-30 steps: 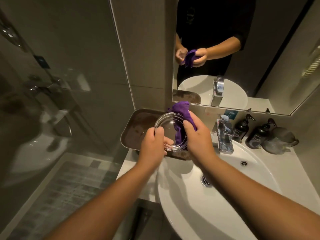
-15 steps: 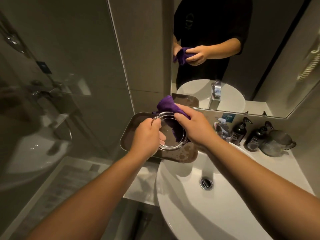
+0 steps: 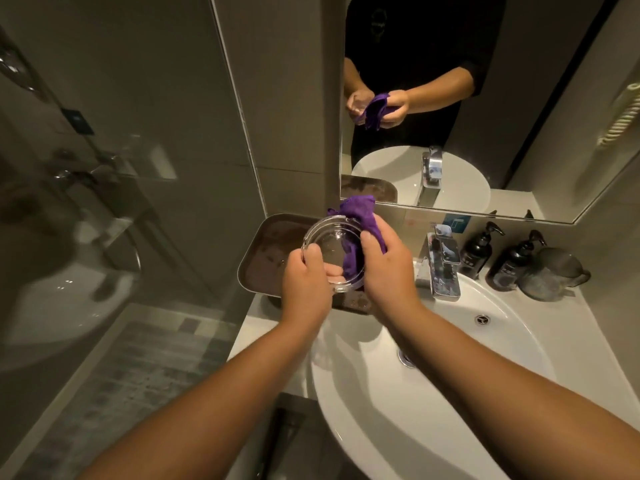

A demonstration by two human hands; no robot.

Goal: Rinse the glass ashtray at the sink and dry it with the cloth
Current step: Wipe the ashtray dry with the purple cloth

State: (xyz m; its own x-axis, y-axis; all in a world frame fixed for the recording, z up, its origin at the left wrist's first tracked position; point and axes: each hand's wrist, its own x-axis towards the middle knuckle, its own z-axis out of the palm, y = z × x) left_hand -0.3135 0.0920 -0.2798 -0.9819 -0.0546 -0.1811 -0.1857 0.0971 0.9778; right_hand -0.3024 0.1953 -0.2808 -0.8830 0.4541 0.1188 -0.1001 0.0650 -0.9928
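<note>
Left hand [image 3: 304,282] grips glass ashtray [image 3: 330,249] rim over brown tray [image 3: 263,251]; right hand [image 3: 386,268] clutches purple cloth [image 3: 360,211] inside it.

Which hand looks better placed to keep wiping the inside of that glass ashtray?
Right. The right hand already grips the purple cloth, which drapes into the ashtray. The left hand only steadies the rim, over the tray.

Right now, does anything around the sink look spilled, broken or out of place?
Only one thing: the dark tray beside the basin looks blotchy, stains or wet patches, I cannot tell which. The glass ashtray looks intact, held over the tray in the left hand while the right hand works the purple cloth.
</note>
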